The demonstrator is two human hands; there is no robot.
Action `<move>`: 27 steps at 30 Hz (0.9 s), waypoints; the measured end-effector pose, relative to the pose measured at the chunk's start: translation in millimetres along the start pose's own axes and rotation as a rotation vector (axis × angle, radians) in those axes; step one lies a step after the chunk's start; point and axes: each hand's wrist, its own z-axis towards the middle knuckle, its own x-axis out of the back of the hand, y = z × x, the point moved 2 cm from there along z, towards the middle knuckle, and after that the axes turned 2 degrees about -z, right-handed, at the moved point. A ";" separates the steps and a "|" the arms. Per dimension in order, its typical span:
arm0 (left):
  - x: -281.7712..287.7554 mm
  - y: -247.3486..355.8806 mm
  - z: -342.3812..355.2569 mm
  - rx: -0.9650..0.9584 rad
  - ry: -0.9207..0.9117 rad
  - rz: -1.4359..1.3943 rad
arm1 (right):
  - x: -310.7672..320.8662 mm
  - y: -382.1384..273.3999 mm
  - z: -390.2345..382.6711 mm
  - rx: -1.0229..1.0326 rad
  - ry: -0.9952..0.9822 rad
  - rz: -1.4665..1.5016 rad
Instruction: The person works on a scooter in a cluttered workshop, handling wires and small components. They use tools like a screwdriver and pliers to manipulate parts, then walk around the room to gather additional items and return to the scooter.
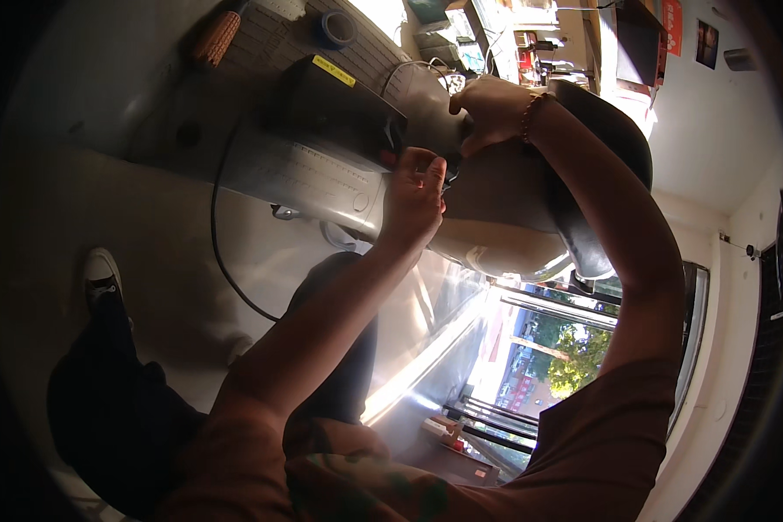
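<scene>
My left hand (414,197) is closed in a pinch beside a black box (331,109) with a yellow label. A small dark part shows at its fingertips, too shaded to name. Above and to the right, my right hand (494,111) reaches over a large rounded grey-brown shell (500,187) with a black rim. Its thumb and forefinger are apart, near the shell's edge, and I see nothing held between them. A beaded bracelet (529,117) circles the right wrist. The black box lies next to a pale metal panel (331,178) with rows of small marks.
A blue tape roll (337,30) and an orange ribbed object (217,40) lie on a grooved board (274,43) at the upper left. A black cable (216,217) hangs down in a loop. Boxes and tools crowd the top; bright windows (557,348) stand at the lower right.
</scene>
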 end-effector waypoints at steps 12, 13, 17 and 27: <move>5.4 -14.7 16.2 0.043 0.015 0.038 | 30.2 7.7 -19.0 -0.122 0.029 0.592; 3.1 -16.1 17.7 0.022 -0.005 0.048 | 27.7 15.5 -27.1 -0.075 0.100 0.613; -1.2 -13.5 28.1 -0.015 -0.057 0.076 | 29.4 38.8 -56.8 0.204 0.290 0.521; -5.4 -15.1 61.9 -0.149 -0.172 0.028 | 37.6 49.4 -73.1 0.201 0.213 0.466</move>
